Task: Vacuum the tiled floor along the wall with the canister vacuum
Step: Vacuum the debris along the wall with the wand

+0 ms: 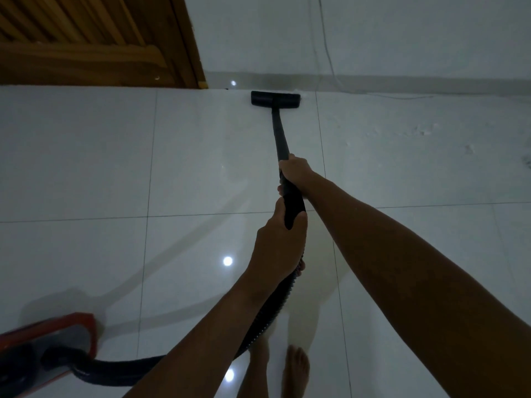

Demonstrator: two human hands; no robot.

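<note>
1. Shiny pale floor tiles all around, with thin dark lines between them and small round spots of light on top.
2. White wall at the far side, with a grey strip along its foot.
3. Brown wooden door at the top left, next to the wall.
4. Thin cord down the wall and then along the floor to the right.
5. Black vacuum head flat on the floor, right up against the foot of the wall, a bit to the right of the door.
6. Black wand from the head back up to both hands.
7. Right hand higher up the wand, fingers wrapped tight around it.
8. Left hand lower down, closed around the thick black grip where the wand meets the hose.
9. Black ribbed hose down under the left arm and across to the bottom left.
10. Red and grey vacuum body on the floor in the bottom left corner, blurry, with the hose joined to it.
11. Two bare feet on the tiles at the bottom, below the arms.
12. Small pale specks on the tiles at the far right, near the wall.
</note>
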